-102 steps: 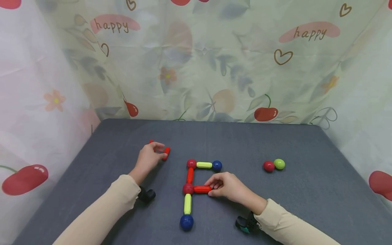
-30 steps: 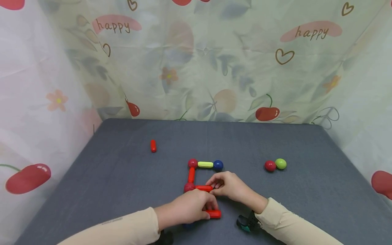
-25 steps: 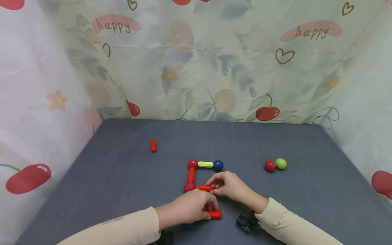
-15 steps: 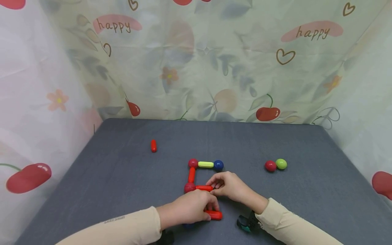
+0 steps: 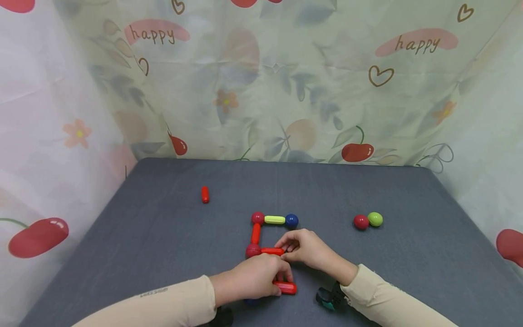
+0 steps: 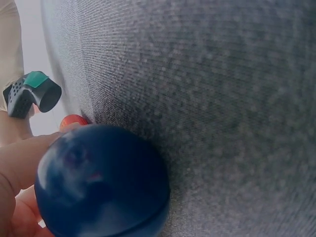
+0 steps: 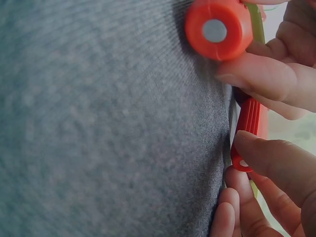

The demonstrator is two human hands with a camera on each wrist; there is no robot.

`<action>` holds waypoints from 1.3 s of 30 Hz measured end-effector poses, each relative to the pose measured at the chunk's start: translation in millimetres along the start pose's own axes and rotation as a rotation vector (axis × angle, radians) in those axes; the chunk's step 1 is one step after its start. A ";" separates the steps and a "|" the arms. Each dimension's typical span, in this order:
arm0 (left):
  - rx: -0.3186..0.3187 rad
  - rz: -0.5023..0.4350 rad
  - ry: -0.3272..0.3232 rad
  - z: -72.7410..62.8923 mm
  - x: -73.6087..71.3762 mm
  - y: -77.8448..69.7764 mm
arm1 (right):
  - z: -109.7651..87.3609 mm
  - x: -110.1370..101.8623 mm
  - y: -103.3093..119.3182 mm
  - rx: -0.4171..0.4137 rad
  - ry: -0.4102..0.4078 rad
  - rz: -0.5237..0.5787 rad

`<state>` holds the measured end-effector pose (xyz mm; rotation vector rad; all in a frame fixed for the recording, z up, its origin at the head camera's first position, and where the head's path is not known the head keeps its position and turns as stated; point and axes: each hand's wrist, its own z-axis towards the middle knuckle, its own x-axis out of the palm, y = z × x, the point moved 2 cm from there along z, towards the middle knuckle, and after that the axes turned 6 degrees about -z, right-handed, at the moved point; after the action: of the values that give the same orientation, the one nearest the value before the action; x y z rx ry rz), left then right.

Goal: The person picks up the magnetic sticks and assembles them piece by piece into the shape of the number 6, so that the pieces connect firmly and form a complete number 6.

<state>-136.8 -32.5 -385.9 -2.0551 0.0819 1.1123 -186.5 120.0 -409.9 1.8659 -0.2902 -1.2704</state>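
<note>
My left hand (image 5: 261, 277) pinches a red magnetic rod (image 5: 287, 288) low over the table, in front of the half-built figure. In the left wrist view a dark blue ball (image 6: 103, 182) sits close by that hand, and in the head view the hand covers most of it. With thumb and fingers, my right hand (image 5: 308, 250) pinches the free end of a second red rod (image 5: 269, 251), which meets a red ball (image 5: 253, 250) at its left end. Seen from the right wrist, the left hand's rod (image 7: 217, 30) points its metal tip toward the camera.
Behind the hands, a red rod (image 5: 255, 234) joins another red ball (image 5: 258, 218), then a yellow-green rod (image 5: 274, 220) and a blue ball (image 5: 291, 221). A loose red rod (image 5: 205, 195) lies back left. A red ball (image 5: 361, 221) and a green ball (image 5: 375, 219) lie right.
Since the oldest frame, my left hand has carried a red rod from the back left to the front middle. Lately it has barely shifted. My right hand keeps its hold.
</note>
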 end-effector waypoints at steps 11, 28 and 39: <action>-0.006 -0.118 -0.048 -2.1 -12.6 -2.5 | 0.6 -0.5 -0.3 -0.016 -0.006 -0.019; -0.259 -0.375 -0.387 -10.3 -50.7 61.2 | 1.3 0.0 1.5 0.071 0.015 -0.006; -0.257 -0.563 -0.284 -4.2 -45.4 75.9 | 2.8 0.1 1.7 0.084 0.015 -0.003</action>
<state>-191.8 -101.0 -397.2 -1.9296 -0.7685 1.0704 -188.4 117.5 -409.0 1.9468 -0.3375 -1.2635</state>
